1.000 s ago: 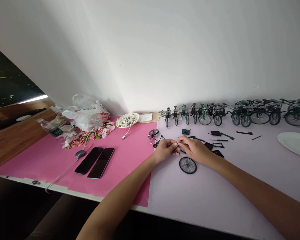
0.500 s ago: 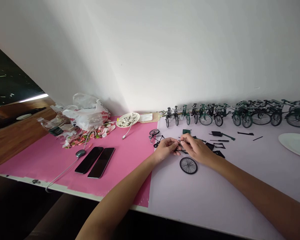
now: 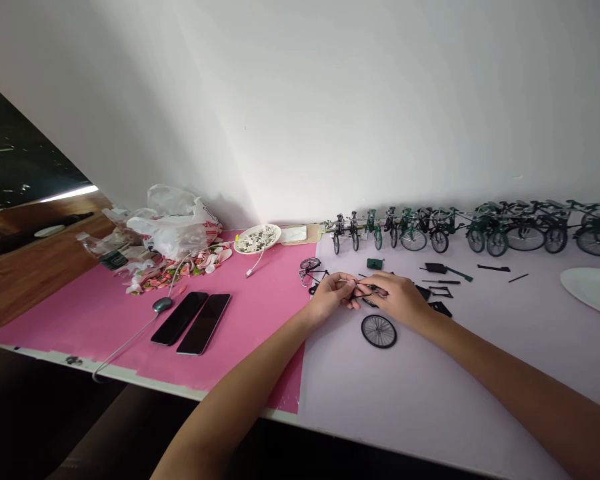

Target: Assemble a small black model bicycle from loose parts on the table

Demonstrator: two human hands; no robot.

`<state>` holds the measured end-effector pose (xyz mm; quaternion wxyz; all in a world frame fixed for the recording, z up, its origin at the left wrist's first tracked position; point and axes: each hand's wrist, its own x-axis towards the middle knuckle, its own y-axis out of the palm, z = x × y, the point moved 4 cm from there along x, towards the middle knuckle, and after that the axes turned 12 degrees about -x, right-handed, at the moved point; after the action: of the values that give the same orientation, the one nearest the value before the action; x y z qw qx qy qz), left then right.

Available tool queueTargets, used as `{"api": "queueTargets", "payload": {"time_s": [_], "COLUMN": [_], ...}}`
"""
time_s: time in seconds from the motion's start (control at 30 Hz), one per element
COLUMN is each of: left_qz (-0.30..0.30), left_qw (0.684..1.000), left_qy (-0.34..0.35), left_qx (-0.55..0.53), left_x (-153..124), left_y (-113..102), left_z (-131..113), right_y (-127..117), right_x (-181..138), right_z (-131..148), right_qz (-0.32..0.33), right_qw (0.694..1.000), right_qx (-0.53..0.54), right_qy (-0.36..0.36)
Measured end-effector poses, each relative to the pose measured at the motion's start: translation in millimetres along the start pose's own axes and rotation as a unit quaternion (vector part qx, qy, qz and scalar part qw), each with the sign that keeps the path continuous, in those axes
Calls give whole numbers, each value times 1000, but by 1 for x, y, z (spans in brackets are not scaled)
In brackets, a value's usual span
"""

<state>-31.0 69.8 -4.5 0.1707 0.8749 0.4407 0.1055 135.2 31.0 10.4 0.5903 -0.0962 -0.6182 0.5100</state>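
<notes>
My left hand (image 3: 333, 295) and my right hand (image 3: 399, 297) meet over the pale table top, both pinching a small black model bicycle part (image 3: 364, 291) between their fingertips. A loose spoked wheel (image 3: 379, 331) lies flat just in front of my right hand. A partly built black frame with a wheel (image 3: 311, 269) sits behind my left hand. Several small black and green loose parts (image 3: 437, 289) are scattered beyond my right hand.
A row of finished green model bicycles (image 3: 480, 230) lines the wall. A white plate (image 3: 591, 289) sits at the far right. On the pink mat (image 3: 230, 307) lie two phones (image 3: 191, 321), a bowl of small pieces (image 3: 257, 239), a cable and plastic bags (image 3: 173, 223) with wrappers.
Both hands have stayed together over the same spot, with the fingers shifting slightly on the small part. The view has drifted a little.
</notes>
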Motion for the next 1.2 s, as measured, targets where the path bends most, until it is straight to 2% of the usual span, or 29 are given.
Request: {"api": "queueTargets", "payload": {"time_s": [0.2,0.43,0.7,1.0,1.2], "left_qz": [-10,-41,-62,-80,-94], "left_qw": [1000,999,997,995,994], "left_qy": [8,16,28,34,42], "left_qx": [-5,-5,-29,-50,-41], "left_x": [0,1,2,0,-1], "left_y": [-1,-4,-7,-6,-7], "left_z": [0,2,4,2,1], "right_y": [-5,-12,-13,-2,-5], "right_x": [1,4,4,3,4], "right_z": [4,-2,5,-5,-8], "right_qz": [3,11,61,27,-14], "right_qw": [1000,995,990,991,992], "right_qx": [4,28,79,80,83], "right_qy": [20,94,97,103,99]}}
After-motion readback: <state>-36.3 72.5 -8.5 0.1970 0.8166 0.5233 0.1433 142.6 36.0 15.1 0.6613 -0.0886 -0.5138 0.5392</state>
